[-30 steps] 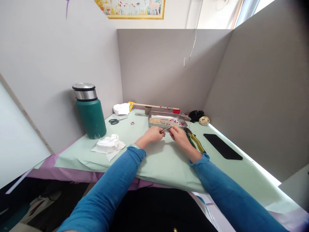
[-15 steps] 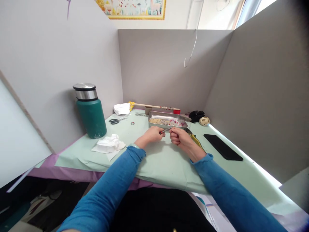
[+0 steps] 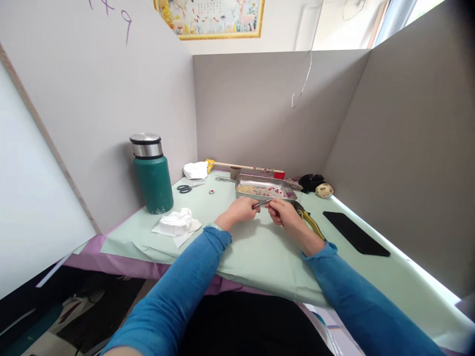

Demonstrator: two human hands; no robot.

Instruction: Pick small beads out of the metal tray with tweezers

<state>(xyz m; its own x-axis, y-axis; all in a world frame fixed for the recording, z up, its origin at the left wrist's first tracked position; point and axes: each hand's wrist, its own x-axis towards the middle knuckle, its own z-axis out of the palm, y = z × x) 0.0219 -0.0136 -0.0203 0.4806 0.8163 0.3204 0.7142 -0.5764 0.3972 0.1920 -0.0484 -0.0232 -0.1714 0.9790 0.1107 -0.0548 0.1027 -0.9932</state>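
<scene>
Our left hand (image 3: 239, 211) and right hand (image 3: 284, 215), both pinched shut, hold a thin rod (image 3: 261, 203) by its ends; probably light, stiff, slippery.

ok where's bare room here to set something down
Bare cloth lies between the crumpled tissue and the left hand, and on the near side of the black phone. Crowded at the back around the metal tray.
</scene>
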